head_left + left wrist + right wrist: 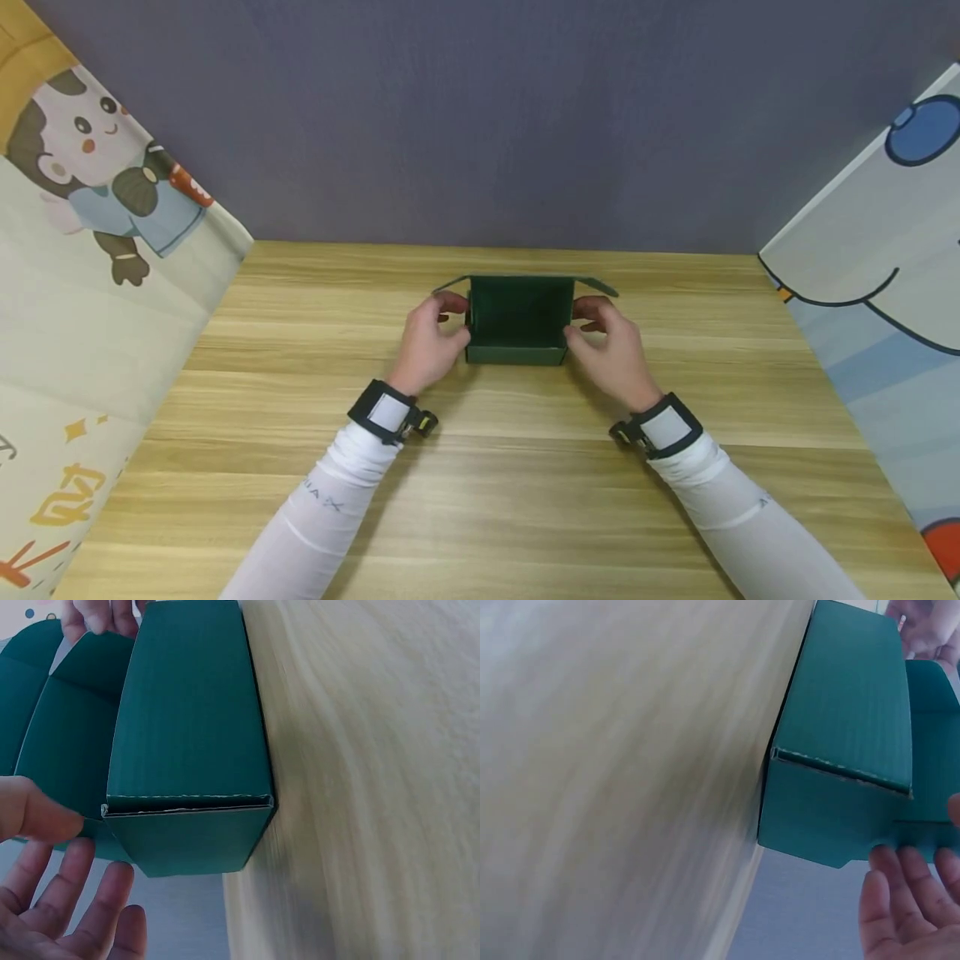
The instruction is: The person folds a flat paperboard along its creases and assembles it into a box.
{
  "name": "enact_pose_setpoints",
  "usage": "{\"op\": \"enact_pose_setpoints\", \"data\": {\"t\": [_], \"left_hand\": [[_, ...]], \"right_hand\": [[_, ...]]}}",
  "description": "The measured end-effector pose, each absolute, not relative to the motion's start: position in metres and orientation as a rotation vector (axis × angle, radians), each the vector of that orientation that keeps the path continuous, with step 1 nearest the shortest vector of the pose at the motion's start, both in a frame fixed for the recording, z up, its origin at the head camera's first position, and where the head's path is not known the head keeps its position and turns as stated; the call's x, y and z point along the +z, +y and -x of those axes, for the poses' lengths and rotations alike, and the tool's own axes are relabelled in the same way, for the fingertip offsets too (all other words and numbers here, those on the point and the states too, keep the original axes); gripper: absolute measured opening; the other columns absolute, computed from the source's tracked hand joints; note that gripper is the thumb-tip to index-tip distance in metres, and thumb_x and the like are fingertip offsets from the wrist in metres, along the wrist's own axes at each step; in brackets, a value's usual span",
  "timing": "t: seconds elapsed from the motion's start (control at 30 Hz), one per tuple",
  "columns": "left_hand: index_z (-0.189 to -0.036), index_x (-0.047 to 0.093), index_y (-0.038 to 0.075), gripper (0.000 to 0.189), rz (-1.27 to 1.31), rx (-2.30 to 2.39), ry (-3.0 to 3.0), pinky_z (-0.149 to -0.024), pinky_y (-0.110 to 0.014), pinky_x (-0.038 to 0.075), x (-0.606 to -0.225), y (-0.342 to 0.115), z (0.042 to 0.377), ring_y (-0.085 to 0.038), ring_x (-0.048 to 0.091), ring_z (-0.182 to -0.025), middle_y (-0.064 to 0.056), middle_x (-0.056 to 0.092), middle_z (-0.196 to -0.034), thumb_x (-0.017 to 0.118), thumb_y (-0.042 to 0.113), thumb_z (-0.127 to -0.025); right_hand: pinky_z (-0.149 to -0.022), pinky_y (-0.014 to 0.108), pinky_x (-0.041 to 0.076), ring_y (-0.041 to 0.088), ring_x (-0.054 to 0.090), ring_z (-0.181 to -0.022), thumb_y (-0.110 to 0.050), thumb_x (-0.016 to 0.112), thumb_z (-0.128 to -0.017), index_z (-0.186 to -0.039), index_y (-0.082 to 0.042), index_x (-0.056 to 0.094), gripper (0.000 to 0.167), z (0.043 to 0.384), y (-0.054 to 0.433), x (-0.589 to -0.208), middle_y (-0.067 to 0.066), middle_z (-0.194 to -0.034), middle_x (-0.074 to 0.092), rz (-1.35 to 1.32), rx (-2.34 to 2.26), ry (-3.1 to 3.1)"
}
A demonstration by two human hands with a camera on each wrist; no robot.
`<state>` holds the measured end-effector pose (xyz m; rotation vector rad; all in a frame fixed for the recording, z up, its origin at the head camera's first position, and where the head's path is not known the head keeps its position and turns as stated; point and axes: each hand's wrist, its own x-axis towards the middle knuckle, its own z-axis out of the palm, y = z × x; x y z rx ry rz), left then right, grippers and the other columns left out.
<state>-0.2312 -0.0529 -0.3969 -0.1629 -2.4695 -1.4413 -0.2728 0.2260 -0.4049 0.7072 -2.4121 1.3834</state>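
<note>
A green cardboard box stands on the wooden table with its top open, its dark inside facing up. Its lid panel stands raised at the back, with a flap sticking out on each side. At the box's left side, my left hand pinches the edge between thumb and fingers. My right hand holds the opposite side the same way. In the left wrist view, the thumb lies on the side's upper edge. The right wrist view shows fingertips against the outer side; most of that thumb is out of frame.
The wooden table runs around the box on all sides. Behind it rises a dark grey wall. Cartoon-printed panels flank the table at left and right.
</note>
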Motion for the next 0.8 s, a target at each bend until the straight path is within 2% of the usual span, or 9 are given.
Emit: {"op": "enact_pose_setpoints", "data": {"t": [0.13,0.2,0.23,0.4,0.47,0.63,0.73,0.8], "left_hand": [[-0.116,0.059,0.008,0.035,0.162,-1.584,-2.438,-0.094,-0.037,0.047,-0.400,-0.060,0.232,-0.019,0.059,-0.110,-0.004,0.065,-0.115,0.057,-0.005,-0.084],[-0.118,0.058,0.007,0.034,0.149,-1.672,-2.421,-0.090,-0.038,0.048,-0.401,-0.064,0.233,-0.020,0.060,-0.110,-0.004,0.067,-0.114,0.051,-0.006,-0.088],[-0.118,0.057,0.007,0.032,0.137,-1.715,-2.418,-0.085,-0.040,0.049,-0.402,-0.066,0.233,-0.020,0.060,-0.109,-0.004,0.068,-0.114,0.049,-0.006,-0.090],[-0.120,0.053,0.006,0.023,0.044,-1.981,-2.371,-0.093,-0.049,0.049,-0.404,-0.074,0.236,-0.026,0.063,-0.108,-0.010,0.069,-0.114,0.038,0.007,-0.102],[-0.122,0.053,0.005,0.026,0.003,-2.083,-2.336,-0.102,-0.050,0.044,-0.403,-0.077,0.237,-0.032,0.063,-0.109,-0.015,0.067,-0.116,0.036,0.014,-0.104],[-0.130,0.049,0.001,0.053,-0.063,-2.251,-2.298,-0.104,-0.053,0.042,-0.398,-0.081,0.237,-0.042,0.059,-0.113,-0.020,0.059,-0.128,0.032,0.044,-0.104],[-0.135,0.045,0.000,0.073,-0.088,-2.296,-2.320,-0.103,-0.054,0.042,-0.393,-0.082,0.237,-0.041,0.059,-0.114,-0.019,0.051,-0.139,0.033,0.062,-0.098],[-0.137,0.044,0.001,0.079,-0.107,-2.307,-2.343,-0.102,-0.054,0.043,-0.389,-0.082,0.238,-0.038,0.060,-0.114,-0.018,0.047,-0.142,0.040,0.067,-0.093]], "right_hand": [[-0.083,0.027,0.053,0.023,0.063,-0.102,0.005,0.056,-0.088,-0.117,-0.004,0.063,0.031,0.276,0.232,-0.408,0.009,-0.113,0.066,-0.685,1.488,-2.446],[-0.082,0.021,0.051,0.025,0.063,-0.104,0.008,0.049,-0.090,-0.117,-0.003,0.064,0.032,0.278,0.235,-0.409,0.012,-0.114,0.066,-0.669,1.577,-2.463],[-0.082,0.020,0.051,0.027,0.062,-0.105,0.009,0.046,-0.091,-0.117,-0.001,0.063,0.033,0.279,0.237,-0.410,0.014,-0.114,0.066,-0.666,1.613,-2.473],[-0.079,0.029,0.053,0.035,0.061,-0.107,0.006,0.037,-0.099,-0.121,0.002,0.056,0.030,0.282,0.243,-0.410,0.025,-0.116,0.063,-0.620,1.812,-2.505],[-0.082,0.034,0.054,0.034,0.061,-0.108,0.002,0.036,-0.101,-0.121,0.000,0.056,0.028,0.284,0.246,-0.410,0.021,-0.117,0.063,-0.587,1.895,-2.509],[-0.086,0.042,0.051,0.035,0.061,-0.109,-0.018,0.034,-0.106,-0.120,-0.005,0.056,0.030,0.285,0.250,-0.407,0.010,-0.116,0.061,-0.541,2.152,-2.459],[-0.085,0.041,0.052,0.035,0.062,-0.109,-0.036,0.033,-0.106,-0.124,-0.001,0.055,0.045,0.286,0.252,-0.403,0.005,-0.114,0.065,-0.549,2.285,-2.424],[-0.085,0.041,0.052,0.031,0.063,-0.108,-0.044,0.030,-0.105,-0.126,0.003,0.053,0.057,0.288,0.254,-0.401,0.005,-0.122,0.063,-0.556,2.351,-2.418]]}}
